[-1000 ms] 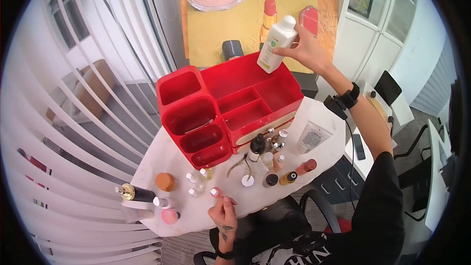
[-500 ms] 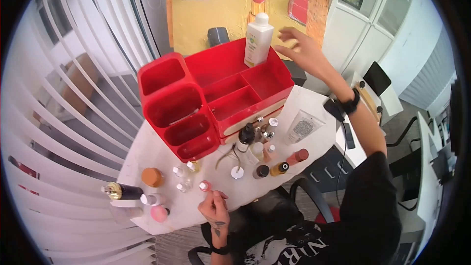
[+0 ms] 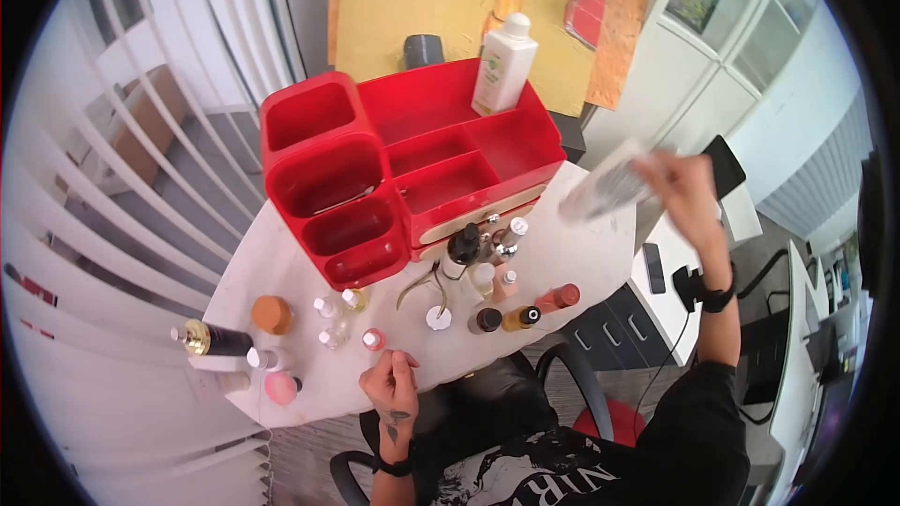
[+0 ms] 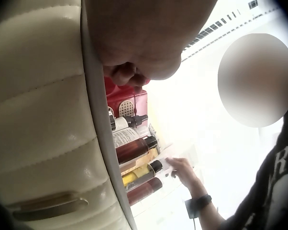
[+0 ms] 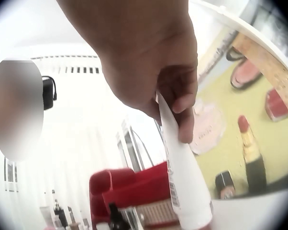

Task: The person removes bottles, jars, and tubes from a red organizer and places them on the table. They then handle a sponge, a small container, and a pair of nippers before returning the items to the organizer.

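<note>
Over the table's right side, my right hand (image 3: 680, 192) grips a white squeeze tube (image 5: 184, 177) by its flat end. The tube is tilted, its cap end down, and blurred in the head view. My left hand (image 3: 389, 382) stays at the table's front edge, fingers loosely curled and nothing seen in them, close to a small pink bottle (image 3: 374, 338). A red organizer (image 3: 412, 217) with several compartments stands at the back. In its back right compartment a white bottle (image 3: 504, 70) stands upright.
Several small bottles, among them a black-topped bottle (image 3: 463, 245), crowd the organizer's front. An orange-lidded jar (image 3: 272, 315), a dark bottle with a gold collar (image 3: 217, 339) and a pink sponge (image 3: 280, 387) sit on the left. A phone (image 3: 653, 268) lies on the side desk.
My right hand has let go of the white bottle, leaving it standing in the organizer, moved right and down, and lifted the white tube off the table. My left hand has hardly moved.
</note>
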The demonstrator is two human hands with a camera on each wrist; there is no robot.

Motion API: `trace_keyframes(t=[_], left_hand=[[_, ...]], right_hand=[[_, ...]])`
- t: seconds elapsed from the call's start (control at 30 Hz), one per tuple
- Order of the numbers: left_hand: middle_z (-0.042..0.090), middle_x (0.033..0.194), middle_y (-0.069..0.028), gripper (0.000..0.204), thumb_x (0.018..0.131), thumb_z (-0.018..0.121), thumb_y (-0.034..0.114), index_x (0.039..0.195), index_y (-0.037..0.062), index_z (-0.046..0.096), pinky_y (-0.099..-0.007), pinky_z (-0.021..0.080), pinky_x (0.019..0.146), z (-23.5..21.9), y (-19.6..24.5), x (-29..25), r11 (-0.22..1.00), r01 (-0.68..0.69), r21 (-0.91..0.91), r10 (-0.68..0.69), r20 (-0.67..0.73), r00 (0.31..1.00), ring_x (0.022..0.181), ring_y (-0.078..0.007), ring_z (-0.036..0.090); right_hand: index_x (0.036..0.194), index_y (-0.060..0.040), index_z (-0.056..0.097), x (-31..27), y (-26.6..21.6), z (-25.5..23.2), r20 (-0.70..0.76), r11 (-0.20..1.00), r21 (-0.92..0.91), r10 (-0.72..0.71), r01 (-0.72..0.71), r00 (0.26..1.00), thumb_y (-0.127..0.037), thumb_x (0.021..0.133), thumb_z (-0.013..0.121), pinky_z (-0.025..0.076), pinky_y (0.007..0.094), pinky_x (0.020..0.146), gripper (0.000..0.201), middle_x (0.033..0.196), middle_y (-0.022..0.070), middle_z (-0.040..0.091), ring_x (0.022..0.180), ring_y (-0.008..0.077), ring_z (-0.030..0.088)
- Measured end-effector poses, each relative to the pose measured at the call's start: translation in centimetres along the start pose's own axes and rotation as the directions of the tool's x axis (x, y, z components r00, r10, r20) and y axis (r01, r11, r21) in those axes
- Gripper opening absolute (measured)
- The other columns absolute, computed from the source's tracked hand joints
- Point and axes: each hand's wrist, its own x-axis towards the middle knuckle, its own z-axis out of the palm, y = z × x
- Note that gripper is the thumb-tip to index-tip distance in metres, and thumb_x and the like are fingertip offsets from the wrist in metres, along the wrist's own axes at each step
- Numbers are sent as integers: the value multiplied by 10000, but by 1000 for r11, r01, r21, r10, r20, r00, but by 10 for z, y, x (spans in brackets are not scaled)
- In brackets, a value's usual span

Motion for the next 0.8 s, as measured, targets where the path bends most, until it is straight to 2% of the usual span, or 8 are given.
trace_keyframes(t=[0.07, 0.2, 0.27, 0.4, 0.5, 0.7, 0.77, 0.8], left_hand=[[466, 495, 7, 438, 1107, 544, 212, 735, 2, 641, -285, 336, 465, 0, 2, -1, 1000, 15, -5, -15, -19, 1000, 443, -89, 473], [467, 497, 8, 439, 1109, 546, 227, 743, 5, 645, -283, 337, 468, 3, -5, -1, 1000, -8, -16, 7, -51, 999, 450, -85, 475], [473, 504, 2, 428, 1107, 552, 227, 750, 11, 649, -287, 342, 473, 3, -3, -1, 1000, 3, -18, -4, -50, 999, 457, -88, 478], [480, 519, -13, 397, 1100, 568, 218, 764, 26, 657, -300, 355, 487, 2, -2, -2, 1000, -21, -1, 21, -57, 998, 472, -99, 489], [502, 534, -66, 365, 1088, 583, 193, 775, 20, 661, -318, 374, 498, 1, -5, -2, 999, -31, 19, 32, -52, 998, 469, -130, 490], [530, 550, -106, 297, 1054, 615, 142, 788, 19, 667, -351, 408, 497, 2, -8, -5, 995, -97, 18, 98, -65, 993, 468, -203, 533], [553, 570, -111, 281, 1032, 613, 118, 772, 26, 668, -363, 422, 492, -1, -3, -3, 981, -190, 38, 192, -74, 979, 469, -220, 553], [566, 580, -111, 291, 1025, 602, 111, 754, 31, 670, -367, 428, 490, -8, 2, -7, 969, -241, 47, 244, -70, 967, 467, -215, 554]], right_hand=[[896, 18, 751, 15, -14, -28, -219, 976, 181, 157, -118, 963, -314, 1050, 701, 418, 283, 478, 370, 626, 38, 651, 550, 60, 602], [941, 22, 779, 59, -77, -48, -387, 887, 404, -56, 224, 920, -351, 1060, 676, 442, 237, 479, 404, 661, 34, 697, 568, 59, 632], [1009, 29, 782, 86, -91, -36, -417, 913, 276, -168, 301, 893, -352, 1055, 683, 461, 235, 494, 397, 677, 30, 702, 572, 56, 634], [946, 38, 762, 147, -108, 17, -292, 921, 136, -315, 366, 903, -328, 1026, 693, 567, 389, 594, 381, 721, 181, 731, 637, 270, 742], [1017, 19, 751, 183, -96, 72, -182, 847, -270, -511, 457, 840, -287, 1006, 676, 586, 502, 718, 315, 815, 264, 729, 787, 421, 743], [1242, -35, 710, 196, -95, 93, -234, 879, -357, -413, 317, 880, -419, 1001, 665, 580, 551, 794, 455, 922, 257, 756, 901, 457, 739], [1294, -70, 702, 182, -97, 79, -196, 920, -315, -304, 233, 932, -486, 1010, 673, 551, 485, 720, 503, 853, 193, 746, 778, 378, 733], [1313, -98, 691, 175, -84, 75, -302, 865, -407, -431, 294, 850, -437, 1037, 663, 527, 466, 681, 438, 827, 172, 725, 729, 339, 711]])
